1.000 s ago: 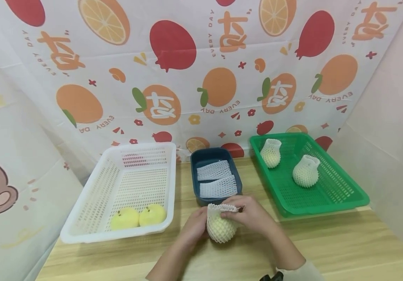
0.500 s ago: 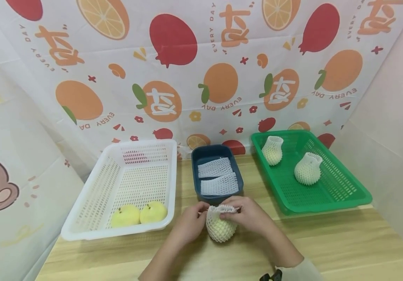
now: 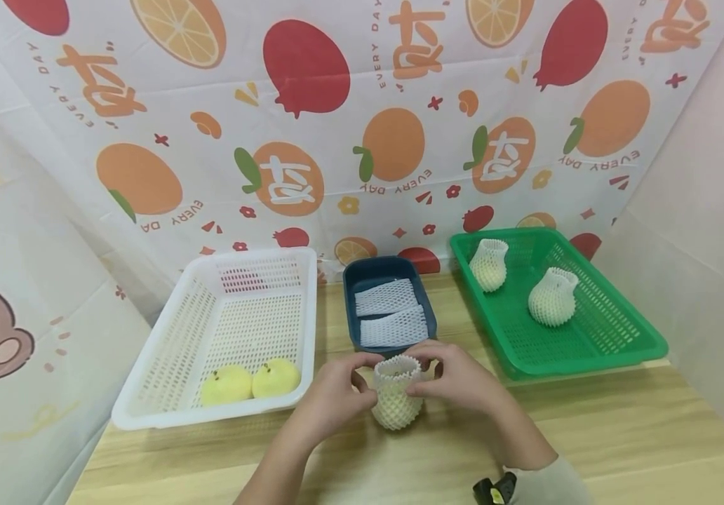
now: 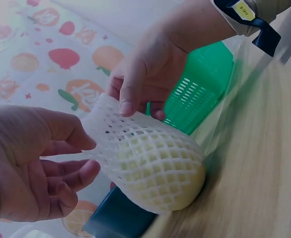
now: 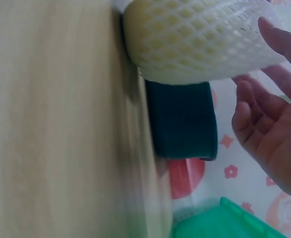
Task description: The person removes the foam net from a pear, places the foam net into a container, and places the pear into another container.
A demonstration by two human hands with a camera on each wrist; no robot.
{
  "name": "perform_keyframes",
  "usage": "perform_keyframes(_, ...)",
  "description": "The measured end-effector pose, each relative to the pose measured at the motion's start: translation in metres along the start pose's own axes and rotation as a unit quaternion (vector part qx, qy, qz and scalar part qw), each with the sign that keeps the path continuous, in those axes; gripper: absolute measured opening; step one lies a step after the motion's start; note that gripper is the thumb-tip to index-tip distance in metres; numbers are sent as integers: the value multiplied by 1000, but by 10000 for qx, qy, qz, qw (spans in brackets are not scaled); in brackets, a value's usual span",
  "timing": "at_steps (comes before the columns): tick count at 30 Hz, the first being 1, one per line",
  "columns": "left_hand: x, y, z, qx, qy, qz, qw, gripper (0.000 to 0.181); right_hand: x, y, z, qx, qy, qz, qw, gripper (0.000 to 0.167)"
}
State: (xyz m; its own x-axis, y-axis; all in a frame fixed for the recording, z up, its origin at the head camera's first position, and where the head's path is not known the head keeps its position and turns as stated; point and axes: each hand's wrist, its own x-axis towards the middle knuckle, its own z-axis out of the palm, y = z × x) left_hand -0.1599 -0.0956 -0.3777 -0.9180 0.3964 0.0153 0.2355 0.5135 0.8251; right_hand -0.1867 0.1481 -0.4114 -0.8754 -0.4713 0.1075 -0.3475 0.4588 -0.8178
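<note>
Netted fruit [image 4: 160, 173], left hand [image 4: 33, 163], right hand [image 4: 152, 67]

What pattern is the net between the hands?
The foam net is white diamond mesh, clearest in the left wrist view.

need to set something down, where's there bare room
Bare: the tabletop in front of the green basket, right of the right sleeve; the floor of the white basket behind the two yellow fruits. Crowded: the middle, where the left hand and right hand flank the net-covered fruit in front of the blue tray.
</note>
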Motion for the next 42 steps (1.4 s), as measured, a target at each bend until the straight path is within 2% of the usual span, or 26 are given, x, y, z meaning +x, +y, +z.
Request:
perform_keyframes(7, 2, -2, 3, 56, 191, -12, 9998, 41, -3, -2, -7, 158, 278, -169, 9993, 32)
perform_keyframes(12, 6, -6, 8, 119, 406, 204, 9989, 30, -3, -6, -4, 363, 232, -227, 9988, 25)
perform_keyframes(17, 7, -8, 13, 186, 606, 454, 9970, 26, -2, -8, 2, 371, 230, -311, 9986, 22)
perform_keyframes(26, 8, -6, 17, 69, 849, 502, 9951, 22, 0, -9, 10, 333, 466, -449, 9973, 16)
perform_keyframes(34, 7, -4, 17, -192, 861, 449, 9951, 28, 0, -15, 12, 430, 590, -423, 9964, 14)
perform_keyframes(42, 7, -4, 18, -69, 1110, 685, 9914, 11, 0, -17, 13, 303, 677, -341, 9967, 20)
